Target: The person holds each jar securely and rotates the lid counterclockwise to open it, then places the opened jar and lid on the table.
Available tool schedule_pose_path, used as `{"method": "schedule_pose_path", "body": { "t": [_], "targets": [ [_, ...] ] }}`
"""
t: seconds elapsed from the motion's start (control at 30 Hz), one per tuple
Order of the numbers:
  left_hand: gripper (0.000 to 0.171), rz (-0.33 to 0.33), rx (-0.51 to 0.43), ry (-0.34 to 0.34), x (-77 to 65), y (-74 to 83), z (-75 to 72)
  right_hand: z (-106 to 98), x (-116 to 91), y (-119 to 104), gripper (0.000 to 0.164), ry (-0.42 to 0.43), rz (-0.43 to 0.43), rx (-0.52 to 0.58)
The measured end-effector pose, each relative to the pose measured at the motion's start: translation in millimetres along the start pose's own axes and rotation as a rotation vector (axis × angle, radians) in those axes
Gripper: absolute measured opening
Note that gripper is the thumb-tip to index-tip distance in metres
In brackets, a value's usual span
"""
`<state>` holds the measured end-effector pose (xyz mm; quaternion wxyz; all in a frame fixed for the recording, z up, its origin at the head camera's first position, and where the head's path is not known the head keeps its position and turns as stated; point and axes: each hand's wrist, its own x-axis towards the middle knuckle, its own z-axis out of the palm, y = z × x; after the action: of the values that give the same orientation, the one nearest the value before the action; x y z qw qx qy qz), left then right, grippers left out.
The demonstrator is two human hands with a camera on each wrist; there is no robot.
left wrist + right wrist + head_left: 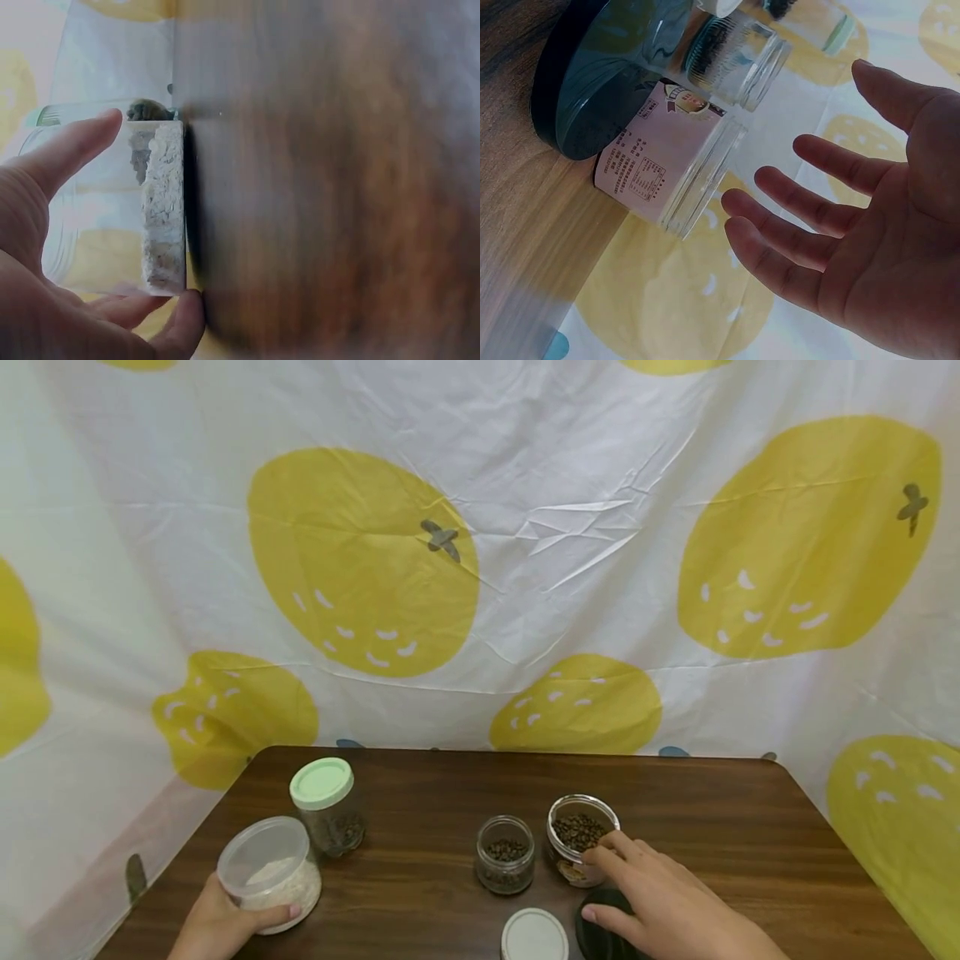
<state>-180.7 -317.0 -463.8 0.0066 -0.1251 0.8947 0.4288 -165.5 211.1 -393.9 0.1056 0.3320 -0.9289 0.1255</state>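
Your left grip point(213, 917) curls around the tub of pale flakes point(273, 864), near the green-lidded jar point(327, 806), on the tabletop's point(420, 902) left. Your right grip point(648, 897), spread and empty, hovers near the labelled coffee-bean jar point(579, 832) and black lid point(597, 931).

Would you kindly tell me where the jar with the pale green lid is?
In the head view, the green-lidded jar sits left on the table, just beyond the clear container in the left hand.
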Motion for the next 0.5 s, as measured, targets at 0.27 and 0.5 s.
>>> {"method": "schedule_pose_path", "body": {
  "t": [0.27,0.5],
  "targets": [
    [0.123,-0.075,0.025,0.002,-3.2,-0.2,-1.0,0.6,1.6,0.4,0.042,-0.021,0.004,0.013],
    [0.122,-0.094,0.04,-0.018,-8.0,6.1,-2.2,2.2,3.5,0.3,0.041,-0.012,-0.001,0.001]
  ]
}}
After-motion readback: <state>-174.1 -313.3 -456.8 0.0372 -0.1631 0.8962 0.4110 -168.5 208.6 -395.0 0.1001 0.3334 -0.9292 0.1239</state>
